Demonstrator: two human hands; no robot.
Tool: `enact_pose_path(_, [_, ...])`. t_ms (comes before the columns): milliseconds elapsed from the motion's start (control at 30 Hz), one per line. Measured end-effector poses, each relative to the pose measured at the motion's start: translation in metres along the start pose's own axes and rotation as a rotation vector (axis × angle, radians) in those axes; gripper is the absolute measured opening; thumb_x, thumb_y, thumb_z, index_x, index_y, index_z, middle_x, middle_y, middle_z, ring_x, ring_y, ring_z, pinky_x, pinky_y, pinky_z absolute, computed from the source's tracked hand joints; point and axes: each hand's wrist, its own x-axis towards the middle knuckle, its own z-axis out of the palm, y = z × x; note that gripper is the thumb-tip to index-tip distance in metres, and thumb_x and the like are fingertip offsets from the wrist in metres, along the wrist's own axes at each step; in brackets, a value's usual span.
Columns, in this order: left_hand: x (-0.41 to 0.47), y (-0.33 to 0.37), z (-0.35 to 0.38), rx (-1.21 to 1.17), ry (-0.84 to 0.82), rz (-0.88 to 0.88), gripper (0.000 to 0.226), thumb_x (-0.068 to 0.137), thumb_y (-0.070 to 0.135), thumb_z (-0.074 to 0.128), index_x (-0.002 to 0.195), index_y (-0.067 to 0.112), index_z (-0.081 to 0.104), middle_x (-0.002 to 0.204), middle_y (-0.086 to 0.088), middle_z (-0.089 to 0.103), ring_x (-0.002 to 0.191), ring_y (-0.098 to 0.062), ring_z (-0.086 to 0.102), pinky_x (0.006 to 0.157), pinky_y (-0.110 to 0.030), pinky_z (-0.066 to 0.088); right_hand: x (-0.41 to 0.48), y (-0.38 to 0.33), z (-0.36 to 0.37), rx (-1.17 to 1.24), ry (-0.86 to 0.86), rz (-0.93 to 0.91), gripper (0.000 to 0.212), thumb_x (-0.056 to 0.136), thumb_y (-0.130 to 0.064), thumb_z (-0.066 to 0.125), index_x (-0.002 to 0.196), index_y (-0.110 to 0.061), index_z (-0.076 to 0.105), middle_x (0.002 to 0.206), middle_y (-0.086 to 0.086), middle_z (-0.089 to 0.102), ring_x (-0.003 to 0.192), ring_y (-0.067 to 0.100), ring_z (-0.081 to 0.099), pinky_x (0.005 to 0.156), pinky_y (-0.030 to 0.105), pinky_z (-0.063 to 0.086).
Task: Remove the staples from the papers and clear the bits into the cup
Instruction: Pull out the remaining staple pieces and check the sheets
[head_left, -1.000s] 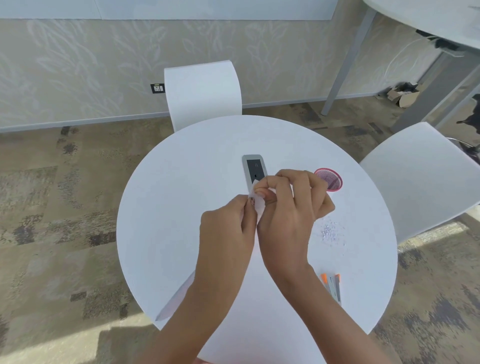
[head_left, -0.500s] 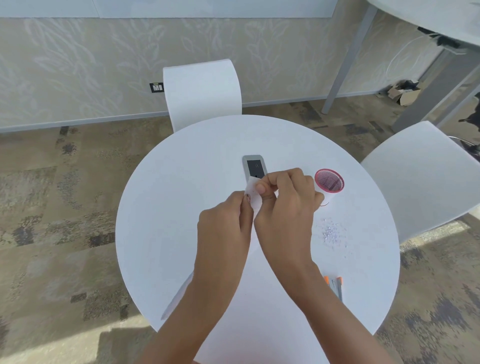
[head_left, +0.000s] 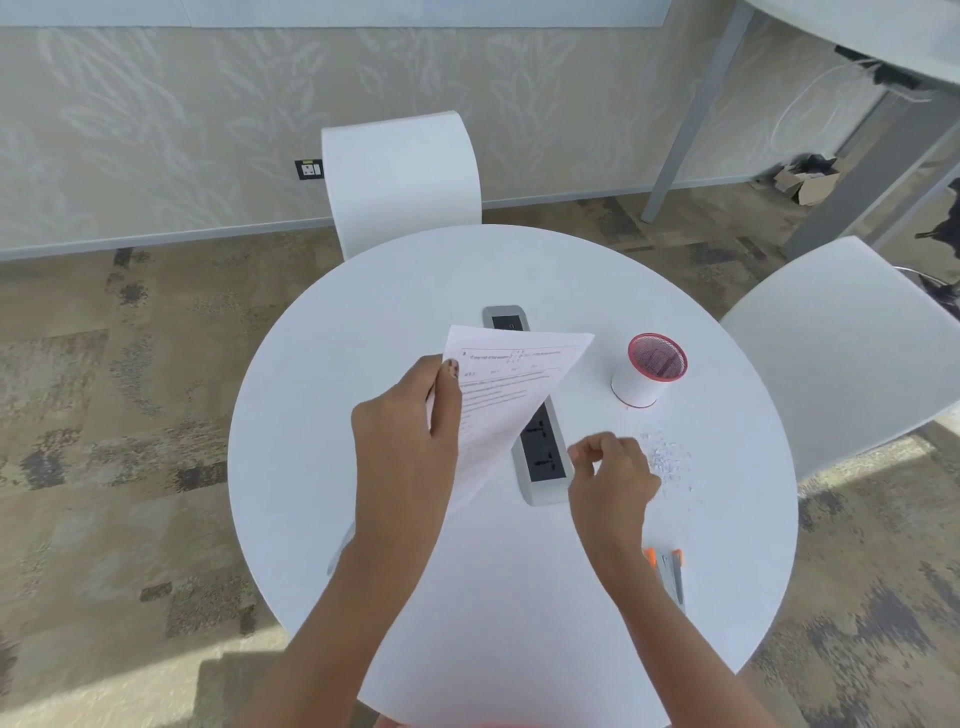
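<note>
Carpeted room, pale leaf-patterned wall, white chairs (head_left: 400, 176) at far and right sides. Round white table (head_left: 311, 441) filling centre of view. Grey socket panel (head_left: 543, 457) set into tabletop, running away from viewer.

Papers (head_left: 509, 384) lifted off table, tilted, printed side up, far part hanging over socket panel. Left hand (head_left: 405, 441) gripping near-left edge, thumb on top, fingers curled underneath.

Cup (head_left: 649, 371), white with red rim, upright at right, well apart from papers. Orange-and-grey tool (head_left: 670, 571) lying near right rim, partly behind right forearm; type unclear.

Right hand (head_left: 613, 478) low over table between socket panel and bits, fingers curled, thumb and forefinger tips drawn together. Possibly pinching a pulled staple; too small to confirm.

Bits (head_left: 667, 460): scatter of tiny pale specks loose on tabletop, just beside right hand, between cup and tool. Clearing into cup judged not yet done.

Risks from here, as judgement:
- Staple, if held, dropped short of cup and lost among specks or in a socket slot.
- Bare-palm sweep: pricked skin, or specks pushed over rim onto carpet.
- Cup probably light; tipped by a careless sweep.
- Papers held by one edge only; sagging, or brushing the scatter.
</note>
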Motion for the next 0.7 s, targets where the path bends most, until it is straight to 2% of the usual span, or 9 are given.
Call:
enact_pose_path(67, [0.0, 0.0, -0.001, -0.021, 0.018, -0.008, 0.031, 0.102, 0.018, 0.048, 0.074, 0.026, 0.039, 0.048, 0.011, 0.03, 0.047, -0.018, 0.036, 0.047, -0.021, 0.023, -0.004, 0.023, 0.005, -0.009, -0.054, 0.038, 0.013, 0.085, 0.0, 0.061, 0.08, -0.011, 0.066, 0.084, 0.004, 0.057, 0.077, 0.027, 0.056, 0.075, 0.034, 0.033])
enact_pose_path(133, [0.001, 0.0, -0.002, -0.031, 0.022, -0.026, 0.034, 0.102, 0.017, 0.048, 0.072, 0.028, 0.037, 0.047, 0.012, 0.03, 0.048, -0.016, 0.032, 0.046, -0.018, 0.021, -0.008, 0.041, 0.007, -0.025, -0.105, 0.075, 0.019, 0.083, 0.009, 0.058, 0.079, -0.007, 0.067, 0.083, 0.007, 0.057, 0.073, 0.03, 0.056, 0.07, 0.035, 0.041])
enact_pose_path(233, [0.002, -0.002, -0.001, -0.05, 0.006, -0.057, 0.038, 0.103, 0.019, 0.046, 0.068, 0.031, 0.036, 0.051, 0.008, 0.036, 0.052, -0.02, 0.035, 0.047, -0.019, 0.021, -0.011, 0.059, 0.008, -0.083, -0.148, 0.104, 0.021, 0.084, 0.011, 0.054, 0.08, -0.003, 0.069, 0.081, 0.01, 0.06, 0.073, 0.028, 0.055, 0.063, 0.028, 0.034])
enact_pose_path(367, [0.002, 0.0, -0.003, -0.073, 0.02, -0.067, 0.041, 0.103, 0.019, 0.047, 0.067, 0.034, 0.034, 0.051, 0.013, 0.042, 0.05, -0.012, 0.034, 0.047, -0.016, 0.022, -0.007, 0.064, 0.004, -0.064, -0.113, 0.085, 0.009, 0.083, -0.005, 0.07, 0.074, -0.009, 0.071, 0.075, 0.009, 0.064, 0.067, 0.022, 0.056, 0.063, 0.025, 0.035])
enact_pose_path(467, [0.002, 0.002, -0.005, -0.11, 0.012, -0.065, 0.042, 0.103, 0.019, 0.046, 0.066, 0.035, 0.035, 0.053, 0.013, 0.039, 0.05, -0.011, 0.03, 0.047, -0.017, 0.02, -0.003, 0.053, -0.005, 0.071, -0.06, 0.054, 0.014, 0.078, -0.006, 0.074, 0.075, -0.014, 0.064, 0.078, 0.005, 0.062, 0.065, 0.012, 0.054, 0.063, 0.011, 0.037])
enact_pose_path(567, [0.001, 0.001, -0.007, -0.178, 0.004, -0.082, 0.041, 0.104, 0.022, 0.046, 0.066, 0.033, 0.036, 0.053, 0.01, 0.031, 0.051, -0.011, 0.025, 0.049, -0.018, 0.017, 0.003, 0.03, -0.021, 0.322, -0.074, 0.028, 0.02, 0.079, -0.012, 0.075, 0.094, -0.016, 0.062, 0.092, -0.002, 0.066, 0.08, 0.007, 0.06, 0.074, 0.016, 0.045])
enact_pose_path(700, [0.001, 0.002, -0.011, -0.249, 0.013, -0.093, 0.042, 0.103, 0.027, 0.045, 0.064, 0.033, 0.031, 0.053, 0.009, 0.027, 0.051, -0.008, 0.023, 0.049, -0.018, 0.016, 0.009, -0.002, -0.042, 0.632, -0.268, -0.031, 0.047, 0.084, -0.022, 0.072, 0.125, -0.023, 0.05, 0.121, -0.013, 0.062, 0.115, 0.002, 0.056, 0.097, 0.021, 0.042])
